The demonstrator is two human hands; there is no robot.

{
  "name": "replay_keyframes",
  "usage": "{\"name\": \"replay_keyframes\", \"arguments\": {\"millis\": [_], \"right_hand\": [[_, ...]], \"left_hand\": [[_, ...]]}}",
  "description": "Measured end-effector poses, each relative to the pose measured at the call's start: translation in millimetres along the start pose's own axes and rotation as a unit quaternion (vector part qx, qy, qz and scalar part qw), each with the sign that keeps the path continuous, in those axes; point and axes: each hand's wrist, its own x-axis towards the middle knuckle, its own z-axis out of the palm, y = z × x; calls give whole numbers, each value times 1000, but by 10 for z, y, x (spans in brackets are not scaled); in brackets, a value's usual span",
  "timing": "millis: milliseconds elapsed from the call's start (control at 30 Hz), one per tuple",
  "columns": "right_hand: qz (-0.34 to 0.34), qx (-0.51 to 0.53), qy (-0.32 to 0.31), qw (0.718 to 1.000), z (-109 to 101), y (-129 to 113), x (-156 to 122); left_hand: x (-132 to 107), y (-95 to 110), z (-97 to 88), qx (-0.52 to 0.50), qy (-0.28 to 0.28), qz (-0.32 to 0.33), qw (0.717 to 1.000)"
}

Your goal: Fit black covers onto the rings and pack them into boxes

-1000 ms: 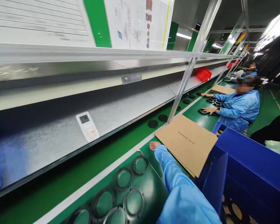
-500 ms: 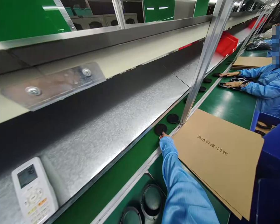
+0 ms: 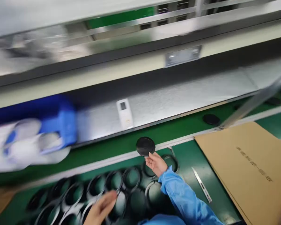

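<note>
Rings (image 3: 124, 181) spread on the green desk (image 3: 187, 162), with a black disc (image 3: 145, 146) held just beyond them.
Nearest, at seven o'clock, the blurred left hand (image 3: 101, 206) is held over the rings, fingers loosely bent and thumb apart; whether a ring is touched cannot be told. Between four and five o'clock a slim metal tool (image 3: 201, 185) is laid, near cardboard (image 3: 243, 172) at four. Near the centre, toward six, the disc's edge is pinched between thumb and fingers of the right hand (image 3: 156, 164). At three, a second disc (image 3: 211, 119) is seen farther off. On the metal shelf (image 3: 168, 106), a white remote (image 3: 125, 114) is placed toward nine, with a blue bin (image 3: 69, 122) farther out.
</note>
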Motion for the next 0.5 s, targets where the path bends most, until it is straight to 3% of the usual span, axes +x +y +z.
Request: {"name": "replay_keyframes", "arguments": {"millis": [67,133,233,300,367,433,500], "right_hand": [[74,-9,-80,994,360,522,-483],[128,-32,-143,981,674,966,-899],[167,-105,-226,954,974,1476,-1329],[170,-217,-285,918,1049,1663,-1466],[110,-362,-295,878,1075,1707,-1513],[-47,-483,-231,843,1116,1650,-1528],[-229,-556,-184,778,1204,1571,-1564]], "left_hand": [[-142,-65,-30,-270,-43,-22,962],[-174,-159,-115,-450,-91,8,888],[-279,-356,-335,-591,-157,17,791],[-446,-480,-497,-650,-163,29,742],[-645,-580,-649,-689,-130,49,711],[-827,-661,-774,-707,-112,54,696],[-970,-727,-856,-712,-132,43,688]]}}
